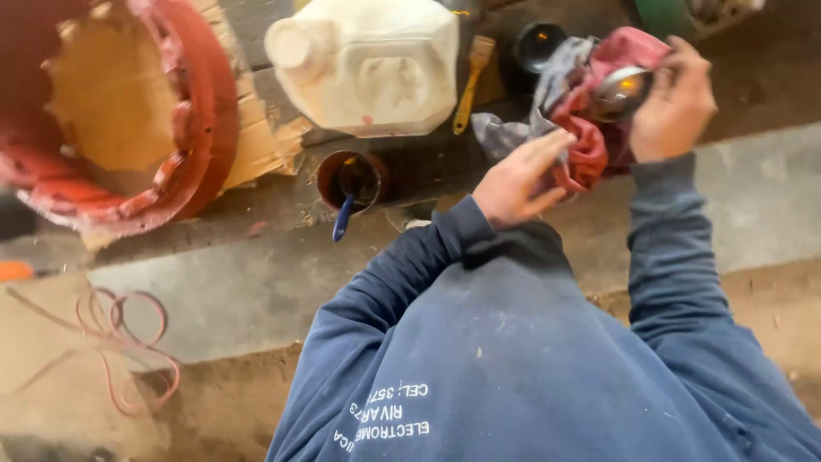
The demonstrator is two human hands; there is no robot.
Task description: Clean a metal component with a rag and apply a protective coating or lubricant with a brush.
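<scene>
Gripping a round shiny metal part (620,91) inside a red rag (590,137), the right hand (676,103) has fingers curled around both, up at top right. Left hand (517,180) w/ fingers mostly straight, pressed on the rag's lower fold, touching cloth, not clenched. Near, on the dark bench: white plastic jug (368,64), yellow-handled brush (473,81), rusty can (351,180) w/ a blue-handled tool in it. Big red metal housing (171,145) far left on cardboard.
</scene>
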